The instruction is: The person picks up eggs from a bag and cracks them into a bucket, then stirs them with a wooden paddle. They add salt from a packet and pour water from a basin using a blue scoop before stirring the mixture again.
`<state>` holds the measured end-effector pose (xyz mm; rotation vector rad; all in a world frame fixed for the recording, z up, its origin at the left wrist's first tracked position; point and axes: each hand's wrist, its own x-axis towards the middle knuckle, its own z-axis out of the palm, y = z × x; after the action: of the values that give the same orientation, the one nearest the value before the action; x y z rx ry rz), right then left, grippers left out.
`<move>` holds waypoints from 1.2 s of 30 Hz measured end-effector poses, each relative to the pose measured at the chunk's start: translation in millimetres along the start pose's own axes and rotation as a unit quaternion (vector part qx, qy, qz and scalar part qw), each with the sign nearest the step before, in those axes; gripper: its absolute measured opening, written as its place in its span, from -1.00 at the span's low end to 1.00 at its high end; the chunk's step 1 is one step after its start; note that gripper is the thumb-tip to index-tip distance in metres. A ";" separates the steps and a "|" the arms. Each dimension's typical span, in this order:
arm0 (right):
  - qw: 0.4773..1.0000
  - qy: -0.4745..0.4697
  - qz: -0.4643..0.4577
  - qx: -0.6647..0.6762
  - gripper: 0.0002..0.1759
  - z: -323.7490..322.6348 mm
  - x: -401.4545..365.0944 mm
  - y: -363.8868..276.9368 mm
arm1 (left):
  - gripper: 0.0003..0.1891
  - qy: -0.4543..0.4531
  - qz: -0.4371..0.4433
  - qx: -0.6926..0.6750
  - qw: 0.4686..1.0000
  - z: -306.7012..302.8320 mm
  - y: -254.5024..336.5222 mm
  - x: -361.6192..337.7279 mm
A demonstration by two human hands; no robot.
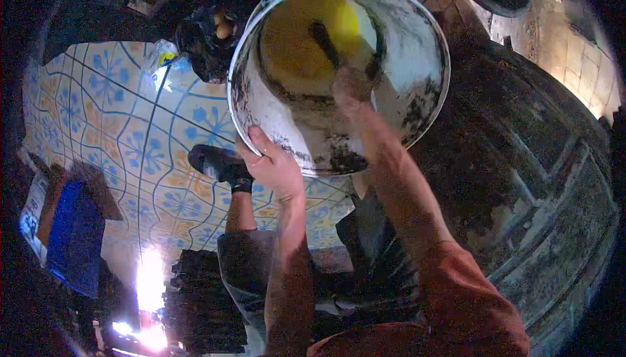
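A large white bucket (417, 50), stained dark inside, is tilted with its mouth towards me. Yellow-orange liquid (287, 41) lies at its bottom, with a brighter yellow patch on one side. My left hand (272, 169) grips the near-left rim, thumb over the edge. Deep inside the bucket, my right hand (353, 88) is closed around a dark stick-like tool (323, 41) whose far end reaches the yellow. Motion blurs that hand, and the tool's exact kind cannot be made out.
Patterned blue-and-white tiles (143, 148) cover the floor at left, where a blue box (75, 239) stands. Round brown items (223, 28) and a clear plastic bag (164, 60) lie beyond the bucket's left side. A worn dark surface (554, 226) spreads on the right.
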<state>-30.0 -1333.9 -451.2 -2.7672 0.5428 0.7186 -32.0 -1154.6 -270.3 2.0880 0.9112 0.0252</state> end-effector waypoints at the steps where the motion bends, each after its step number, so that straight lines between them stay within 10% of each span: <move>1: 1.000 -0.011 0.008 0.012 -0.75 -6.4 19.2 13.9 | -0.61 0.005 0.003 -0.018 1.000 2.2 1.2 -0.3; 5: 0.973 -0.032 -0.007 0.228 -0.78 22.7 14.9 54.7 | -0.58 0.005 -0.002 -0.042 0.999 10.2 7.3 -2.2; 8: 0.729 0.038 -0.111 0.674 -0.79 86.4 -14.7 42.2 | -0.55 0.005 -0.031 -0.033 0.999 11.0 18.9 -1.8; 10: 0.692 0.020 -0.104 0.714 -0.79 84.9 12.1 46.9 | -0.52 0.009 -0.020 -0.035 0.999 40.2 40.9 -0.6; 15: 0.838 -0.185 0.041 0.511 -0.79 53.4 44.3 82.1 | -0.51 0.016 -0.009 -0.013 1.000 39.4 39.6 -1.1; 20: 0.518 -0.182 -0.051 0.834 -0.52 24.0 -20.9 44.8 | -0.53 0.005 -0.036 -0.012 0.999 40.7 33.8 -6.5; 23: 0.349 -0.157 0.067 0.922 -0.43 94.4 9.4 64.0 | -0.54 0.011 -0.053 -0.016 0.998 43.4 33.7 -3.8; 30: 0.501 -0.167 -0.111 0.842 -0.68 34.4 -4.5 72.1 | -0.54 -0.003 -0.052 -0.018 0.998 39.1 37.9 -2.2; 34: 0.670 -0.148 0.044 0.727 -0.69 26.2 -14.3 52.1 | -0.53 -0.012 -0.052 -0.029 0.998 37.4 40.1 -1.9; 36: 0.602 -0.121 0.090 0.784 -0.69 25.8 -12.2 56.7 | -0.52 0.008 -0.032 0.000 0.999 38.7 35.8 -0.9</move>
<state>-73.8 -1373.6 -474.2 -0.9230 0.8013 0.2723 1.1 -1195.7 -270.0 2.0601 0.9876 0.0084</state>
